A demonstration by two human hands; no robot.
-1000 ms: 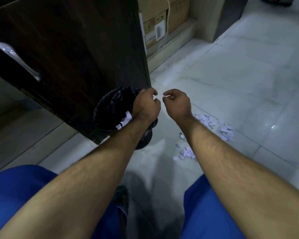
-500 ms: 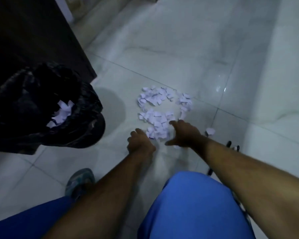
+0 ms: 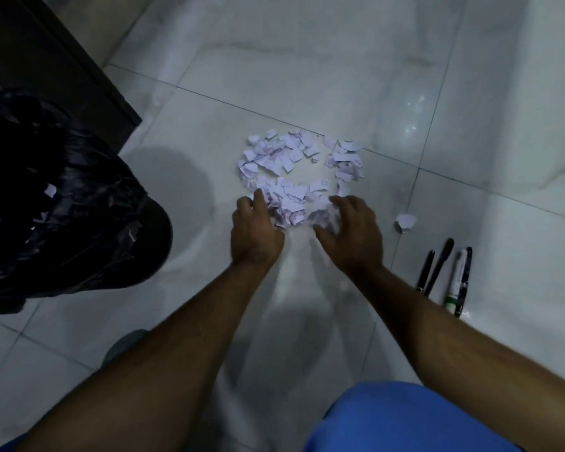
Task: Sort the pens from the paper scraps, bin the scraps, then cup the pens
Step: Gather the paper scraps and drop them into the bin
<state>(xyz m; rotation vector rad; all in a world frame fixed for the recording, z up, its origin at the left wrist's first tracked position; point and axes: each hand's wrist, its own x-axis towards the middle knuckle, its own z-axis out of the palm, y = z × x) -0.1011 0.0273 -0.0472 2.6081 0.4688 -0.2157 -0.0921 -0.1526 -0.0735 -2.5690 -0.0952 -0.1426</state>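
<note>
The room is dim, with a cold bluish cast over the glossy pale marble floor tiles (image 3: 307,93). Small white glare spots sit on the tiles at upper right, so the light seems to come from above. A soft grey shadow falls beside the black plastic-lined bin (image 3: 79,223), and a fainter one lies under the forearms. The bin liner and the dark wooden cabinet (image 3: 46,60) sink almost to black with little detail. The right hand (image 3: 349,233) is smeared at the fingertips; the torn white paper scraps (image 3: 294,171) look soft. Tile joints bow toward the edges.
</note>
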